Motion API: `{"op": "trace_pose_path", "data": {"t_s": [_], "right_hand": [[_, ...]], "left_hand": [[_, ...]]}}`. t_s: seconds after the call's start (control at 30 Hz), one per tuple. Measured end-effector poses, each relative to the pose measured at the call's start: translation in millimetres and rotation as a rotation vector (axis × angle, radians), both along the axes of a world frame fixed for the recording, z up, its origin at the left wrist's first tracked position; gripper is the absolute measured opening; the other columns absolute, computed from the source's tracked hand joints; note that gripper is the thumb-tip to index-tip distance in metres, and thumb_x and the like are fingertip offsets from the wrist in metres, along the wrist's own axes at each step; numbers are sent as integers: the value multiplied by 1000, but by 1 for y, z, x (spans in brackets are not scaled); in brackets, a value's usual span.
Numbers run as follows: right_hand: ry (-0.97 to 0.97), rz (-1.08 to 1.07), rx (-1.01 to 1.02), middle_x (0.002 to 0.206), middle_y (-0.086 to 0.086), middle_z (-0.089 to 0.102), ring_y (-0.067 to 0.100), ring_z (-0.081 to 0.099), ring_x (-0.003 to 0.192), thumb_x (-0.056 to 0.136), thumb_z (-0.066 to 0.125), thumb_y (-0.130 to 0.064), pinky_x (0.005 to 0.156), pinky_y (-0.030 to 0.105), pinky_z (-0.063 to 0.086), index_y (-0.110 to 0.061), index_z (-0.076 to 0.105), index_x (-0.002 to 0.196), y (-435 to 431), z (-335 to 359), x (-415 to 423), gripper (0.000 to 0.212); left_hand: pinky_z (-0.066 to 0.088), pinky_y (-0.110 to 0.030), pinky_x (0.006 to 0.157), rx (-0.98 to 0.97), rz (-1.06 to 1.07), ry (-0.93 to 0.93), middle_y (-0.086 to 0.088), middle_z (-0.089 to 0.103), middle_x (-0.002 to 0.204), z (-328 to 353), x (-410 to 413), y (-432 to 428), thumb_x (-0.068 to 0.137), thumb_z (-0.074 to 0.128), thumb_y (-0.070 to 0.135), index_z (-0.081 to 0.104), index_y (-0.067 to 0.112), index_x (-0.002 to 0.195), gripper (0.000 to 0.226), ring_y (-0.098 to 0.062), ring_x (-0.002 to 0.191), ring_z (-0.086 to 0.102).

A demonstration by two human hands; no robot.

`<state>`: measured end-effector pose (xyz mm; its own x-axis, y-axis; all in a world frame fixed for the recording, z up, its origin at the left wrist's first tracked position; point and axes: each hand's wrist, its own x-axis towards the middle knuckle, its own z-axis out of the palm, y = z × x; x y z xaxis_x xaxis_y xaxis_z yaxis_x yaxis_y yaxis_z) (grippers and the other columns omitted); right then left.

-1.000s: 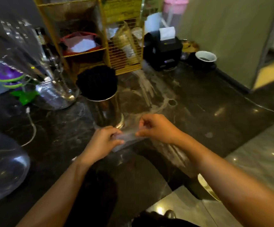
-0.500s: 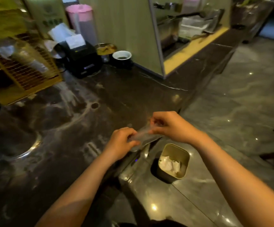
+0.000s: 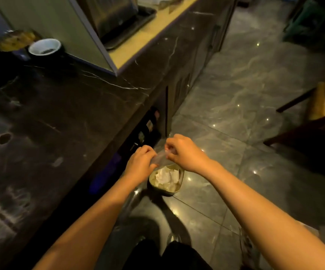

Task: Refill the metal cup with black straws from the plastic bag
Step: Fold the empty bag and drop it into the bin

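Both hands hold a crumpled clear plastic bag [image 3: 160, 157] between them, past the counter's edge. My left hand [image 3: 140, 164] pinches its left end and my right hand [image 3: 183, 152] pinches its right end. The bag looks empty and flattened. It hangs just above a small open bin [image 3: 179, 189] on the floor, which holds white crumpled paper. The metal cup and the black straws are out of view.
A dark marble counter [image 3: 60, 117] fills the left side, its edge running diagonally to my left hand. A white-rimmed bowl [image 3: 45, 47] sits at its back. A raised yellow-topped ledge [image 3: 153, 36] lies beyond. Glossy grey floor tiles [image 3: 235, 114] spread right, with dark chair legs [image 3: 294, 121] at the far right.
My view has swung right and down, away from the straw-filled metal cup. Both hands carried the empty bag off the counter to above the floor bin.
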<state>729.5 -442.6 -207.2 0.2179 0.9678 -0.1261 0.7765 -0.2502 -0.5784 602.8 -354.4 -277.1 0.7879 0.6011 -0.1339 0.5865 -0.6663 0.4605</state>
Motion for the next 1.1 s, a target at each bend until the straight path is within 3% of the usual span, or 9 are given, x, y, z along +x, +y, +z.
{"op": "trace_pose_path", "data": {"t_s": [0.13,0.2,0.3,0.47,0.57,0.73,0.97,1.1], "right_hand": [[44,-85,-57,89,19,61,34,56,87,80,52,-9,73,43,45,-7,55,83,7,-62,19,5],[86,-151,-60,87,21,63,36,57,84,81,50,-10,68,40,41,-5,54,81,9,-102,28,6],[103,-262,-67,90,24,66,39,59,85,82,49,-8,68,40,44,-2,57,84,7,-177,42,11],[142,-366,-273,102,24,66,40,60,91,86,48,-14,74,42,48,-4,55,102,1,-319,54,20],[179,-394,-306,101,25,65,40,60,90,85,49,-13,77,45,50,-2,55,102,6,-404,54,21],[183,-361,-389,103,25,64,39,60,94,87,46,-10,80,41,48,-1,55,103,35,-530,49,20],[213,-222,-523,111,24,60,36,57,100,89,41,-6,86,39,46,0,53,106,83,-653,41,22],[247,-149,-641,120,22,56,33,53,108,91,42,-8,92,36,41,-1,53,110,102,-693,33,24]], "left_hand": [[29,-40,104,10,-14,116,-13,23,147,-61,27,9,80,59,26,41,16,126,51,-31,131,27],[23,-41,109,-1,-7,191,-14,7,153,-104,36,15,80,59,33,26,21,136,66,-31,137,17],[18,-43,112,47,-65,312,-15,-3,153,-180,40,22,82,54,40,14,24,139,71,-31,140,9],[8,-50,113,53,-119,389,-13,-5,154,-313,37,29,88,41,41,-2,27,139,69,-29,141,-1],[0,-46,114,55,-149,414,-13,-3,154,-390,35,36,90,36,38,-11,22,137,69,-28,141,-5],[-4,-38,112,67,-89,364,-15,-2,153,-493,32,50,91,31,38,-11,12,137,67,-27,141,-5],[-2,-37,113,122,-54,326,-19,-6,151,-567,29,62,91,29,39,-16,4,133,70,-27,140,-7],[-18,-37,108,140,-43,291,-8,-21,142,-579,29,64,90,29,38,-20,10,130,69,-21,132,-24]]}}
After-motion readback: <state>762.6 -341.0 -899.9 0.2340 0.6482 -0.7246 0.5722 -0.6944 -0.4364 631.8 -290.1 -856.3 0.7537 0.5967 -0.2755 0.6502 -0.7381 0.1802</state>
